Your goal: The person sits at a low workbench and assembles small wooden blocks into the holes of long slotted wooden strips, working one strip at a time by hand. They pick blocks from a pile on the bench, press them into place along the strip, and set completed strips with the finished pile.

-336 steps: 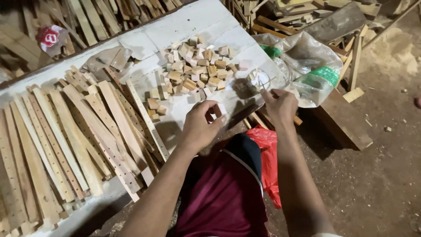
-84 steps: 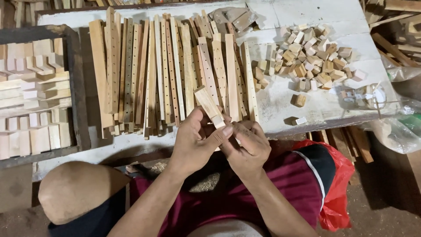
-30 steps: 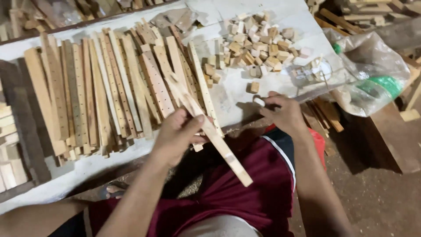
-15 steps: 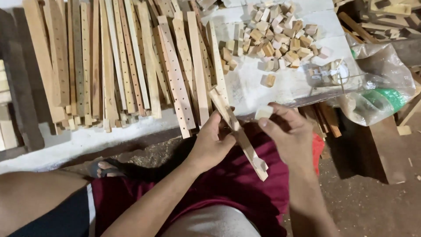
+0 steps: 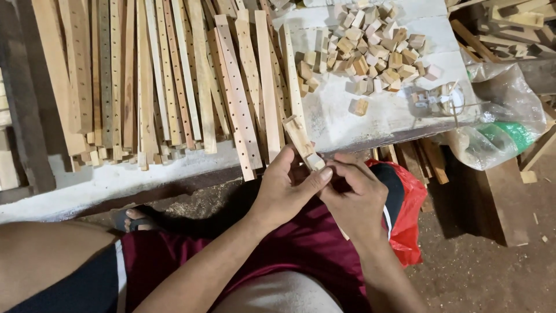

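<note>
At the centre of the frame, just below the near edge of the white bench, the left hand grips a wooden strip whose top pokes over that edge. The right hand is closed around the strip's lower part, touching the left. A small pale block sits on the strip at the left thumb. Long drilled slats crowd the bench's upper left, overhanging its edge. Small wooden blocks pile upper right. A clear plastic bag hangs right; red fabric lies beside the right wrist.
</note>
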